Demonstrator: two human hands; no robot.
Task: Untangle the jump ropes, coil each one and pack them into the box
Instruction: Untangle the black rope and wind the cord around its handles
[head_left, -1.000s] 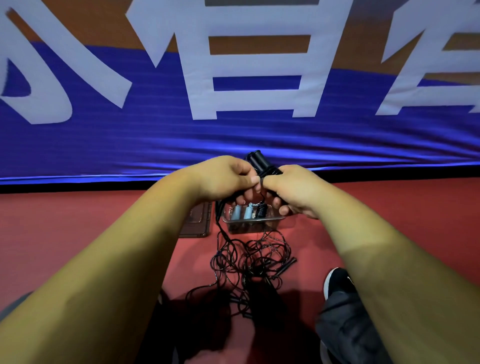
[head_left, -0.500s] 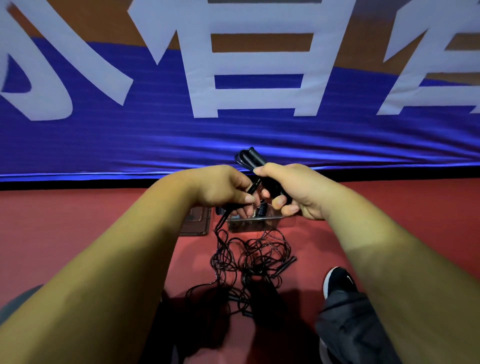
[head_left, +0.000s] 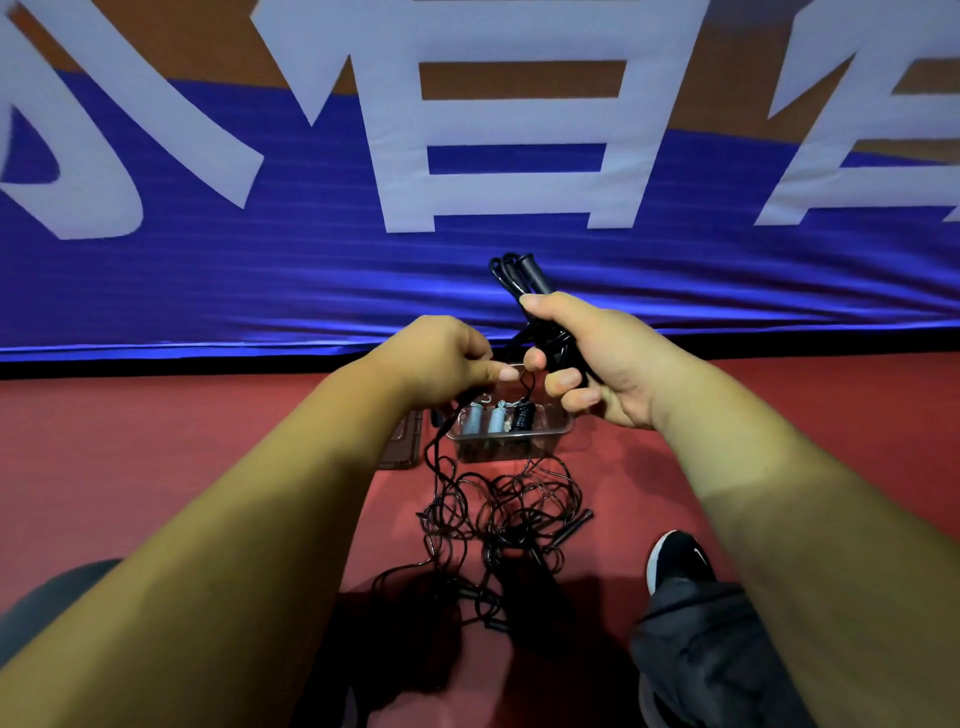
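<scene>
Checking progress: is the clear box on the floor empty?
No, the clear box holds three coiled ropes, two pale and one black.

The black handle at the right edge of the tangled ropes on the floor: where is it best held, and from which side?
Take the black handle around its shaft near the upper, free end, coming from above and the right. It lies flat and slanted on the red floor; its lower end runs into the tangle, so that side looks crowded.

Right hand (head_left: 608, 364) gripped coiled black jump rope (head_left: 524, 275); left hand (head_left: 441, 358) pinched its cord above clear box (head_left: 511, 439); tangle (head_left: 498, 519) on floor.
</scene>
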